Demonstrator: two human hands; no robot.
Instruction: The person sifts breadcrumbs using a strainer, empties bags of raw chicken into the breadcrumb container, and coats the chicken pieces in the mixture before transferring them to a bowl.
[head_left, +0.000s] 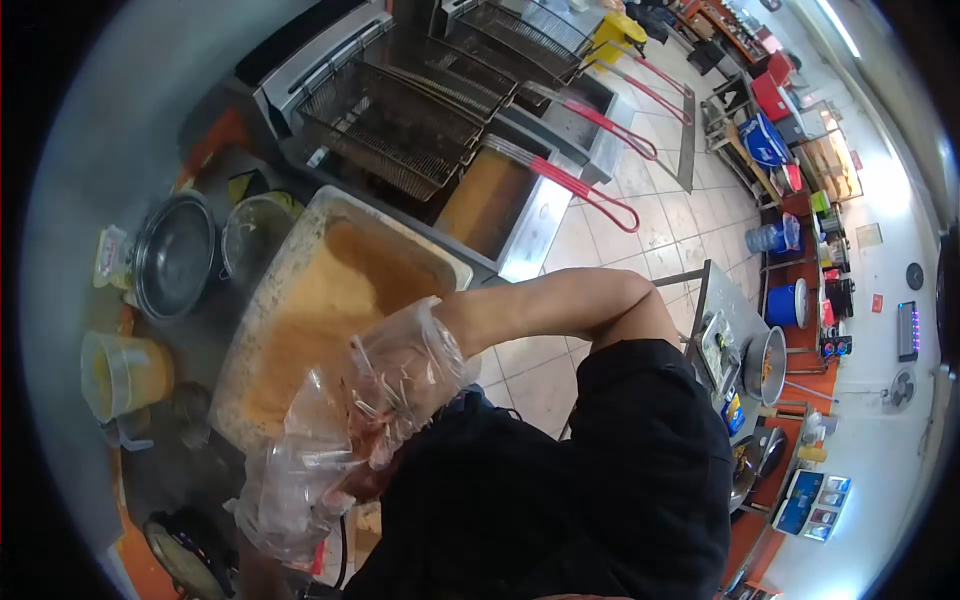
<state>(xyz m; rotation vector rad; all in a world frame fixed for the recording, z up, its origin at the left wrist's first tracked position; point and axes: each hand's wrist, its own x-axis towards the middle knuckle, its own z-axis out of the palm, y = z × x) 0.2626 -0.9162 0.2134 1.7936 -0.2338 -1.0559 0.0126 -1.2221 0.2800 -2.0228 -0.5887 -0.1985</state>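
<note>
Right in close here, with the right hand (405,375) and the left hand (300,480) both wrapped in crumpled clear plastic. Got them nearly together at the near end of a long pale tub (252,335), left hand lower and nearer, right hand reaching in from the bare forearm and black sleeve (640,380). Can make out a reddish piece (375,440) between the two, perhaps raw meat, but too blurred under the plastic to name for sure. Cannot tell the state of the fingers on either hand, not through those folds and that glare!

Into the tub now: spread with tan, crumb-like powder (300,330), paler on the left, darker toward the far end. Over on the left, looking at a dark tabletop (190,480) with a black round bowl (175,260) and, nearer, a clear container (105,380) with yellow contents. Just beyond the tub, spotting wire fry baskets (390,120), plus a red handle (580,185) slanting to the right. Away across the tiled floor (640,230), well apart on the right, catching a steel pot (778,380) and a blue-and-white bucket (787,303).
</note>
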